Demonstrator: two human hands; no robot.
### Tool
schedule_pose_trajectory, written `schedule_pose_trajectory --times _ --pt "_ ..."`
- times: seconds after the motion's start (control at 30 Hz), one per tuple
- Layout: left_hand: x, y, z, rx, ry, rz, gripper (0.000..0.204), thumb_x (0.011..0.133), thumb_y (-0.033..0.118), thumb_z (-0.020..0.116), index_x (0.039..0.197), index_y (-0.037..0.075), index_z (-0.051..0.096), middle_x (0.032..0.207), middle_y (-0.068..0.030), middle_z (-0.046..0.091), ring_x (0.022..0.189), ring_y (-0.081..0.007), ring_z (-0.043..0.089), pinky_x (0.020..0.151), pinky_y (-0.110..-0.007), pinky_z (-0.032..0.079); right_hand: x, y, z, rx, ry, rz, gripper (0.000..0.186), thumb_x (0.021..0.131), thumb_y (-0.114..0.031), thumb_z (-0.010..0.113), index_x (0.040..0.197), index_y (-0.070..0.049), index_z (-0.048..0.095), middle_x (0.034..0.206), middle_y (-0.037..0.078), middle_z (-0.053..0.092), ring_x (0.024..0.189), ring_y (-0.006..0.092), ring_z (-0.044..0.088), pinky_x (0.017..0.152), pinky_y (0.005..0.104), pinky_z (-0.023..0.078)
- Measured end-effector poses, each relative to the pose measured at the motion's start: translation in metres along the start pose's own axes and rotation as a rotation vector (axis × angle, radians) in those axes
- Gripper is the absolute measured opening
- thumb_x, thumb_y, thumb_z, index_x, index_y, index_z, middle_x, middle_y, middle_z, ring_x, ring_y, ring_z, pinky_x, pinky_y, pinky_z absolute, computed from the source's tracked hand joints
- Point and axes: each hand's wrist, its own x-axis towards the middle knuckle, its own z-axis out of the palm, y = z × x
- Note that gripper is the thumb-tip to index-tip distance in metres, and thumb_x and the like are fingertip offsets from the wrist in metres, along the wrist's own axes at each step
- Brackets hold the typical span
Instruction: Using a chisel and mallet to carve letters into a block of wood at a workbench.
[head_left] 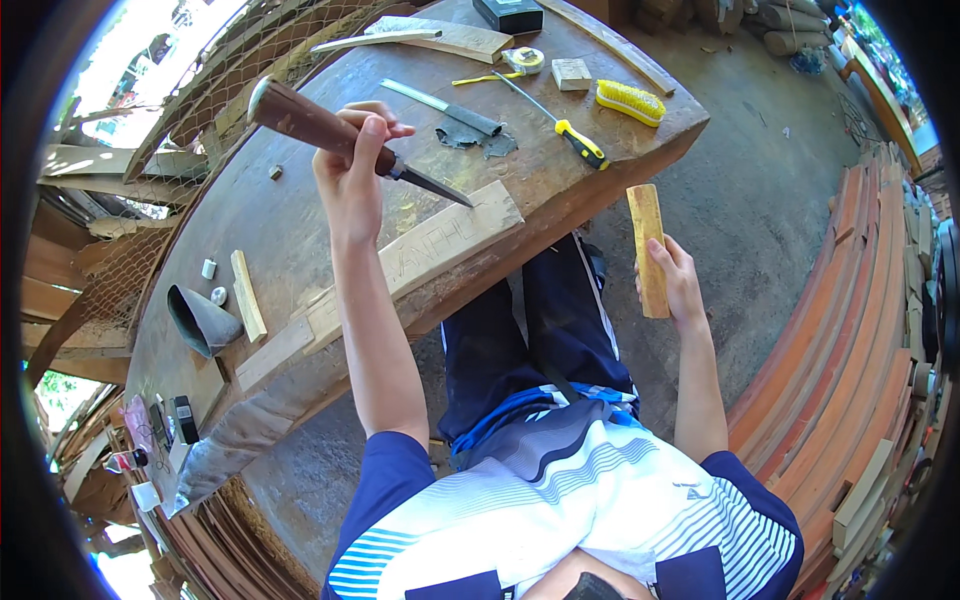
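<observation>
My left hand (357,170) is wrapped round the brown wooden handle of a chisel (310,118). The handle leans up to the left, and the dark blade slants down to the right. Its tip is over or on the far side of a pale wooden board (450,240) with letters carved or marked in its face; I cannot tell whether they touch. Off the bench's near edge, my right hand (678,278) grips a yellowish block of wood (648,235), held roughly upright in view and apart from the chisel.
On the workbench (290,215) lie a screwdriver (580,143), a yellow brush (630,102), a tape measure (524,61), a small wood block (571,74) and a sandpaper piece (466,135). A grey cone-like container (203,322) stands left. Long reddish planks (815,330) are stacked at right.
</observation>
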Motion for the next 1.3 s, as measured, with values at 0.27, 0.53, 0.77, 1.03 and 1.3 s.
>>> schedule_pose_trajectory --times 0.27,0.53,0.77,1.03,1.3 --pt "0.002 -0.003 0.000 -0.410 -0.096 -0.253 0.033 0.092 0.012 0.055 0.067 0.014 0.034 0.049 0.0045 0.026 0.042 -0.0070 0.019 0.041 -0.029 0.014 -0.001 -0.004 0.010 -0.066 -0.011 -0.047 0.043 0.102 -0.040 0.060 0.119 -0.001 0.060 0.081 0.005 0.063 0.062 0.0121 0.063 0.056 0.0266 0.052" --pt "0.008 -0.003 -0.009 -0.426 -0.290 -0.336 0.028 0.089 0.016 0.051 0.067 0.015 0.034 0.048 0.0059 0.027 0.039 -0.0073 0.018 0.040 -0.028 0.017 -0.005 0.001 0.007 -0.082 0.002 -0.022 0.044 0.102 -0.041 0.060 0.118 -0.001 0.061 0.083 0.005 0.063 0.067 0.0113 0.063 0.060 0.0269 0.052" --pt "0.002 0.001 0.000 -0.386 -0.076 -0.327 0.028 0.088 0.013 0.050 0.067 0.015 0.031 0.048 0.0049 0.025 0.042 -0.0072 0.016 0.041 -0.029 0.014 -0.006 0.008 0.005 -0.089 -0.001 -0.004 0.049 0.101 -0.043 0.061 0.123 0.001 0.061 0.086 0.005 0.065 0.070 0.0115 0.063 0.062 0.0271 0.052" --pt "-0.005 0.008 0.007 -0.307 0.068 -0.308 0.028 0.088 0.014 0.049 0.067 0.014 0.030 0.051 0.0045 0.022 0.044 -0.0073 0.014 0.042 -0.029 0.013 -0.006 0.002 0.007 -0.106 0.002 0.048 0.056 0.098 -0.045 0.064 0.123 0.006 0.064 0.105 0.012 0.069 0.096 0.0155 0.064 0.088 0.0299 0.049" --pt "-0.007 0.005 0.007 -0.270 0.098 -0.278 0.027 0.089 0.018 0.049 0.068 0.015 0.032 0.051 0.0050 0.022 0.044 -0.0075 0.014 0.042 -0.028 0.013 -0.006 -0.001 0.012 -0.124 -0.014 0.025 0.057 0.098 -0.045 0.064 0.123 0.006 0.064 0.106 0.013 0.069 0.097 0.0164 0.063 0.090 0.0306 0.048"
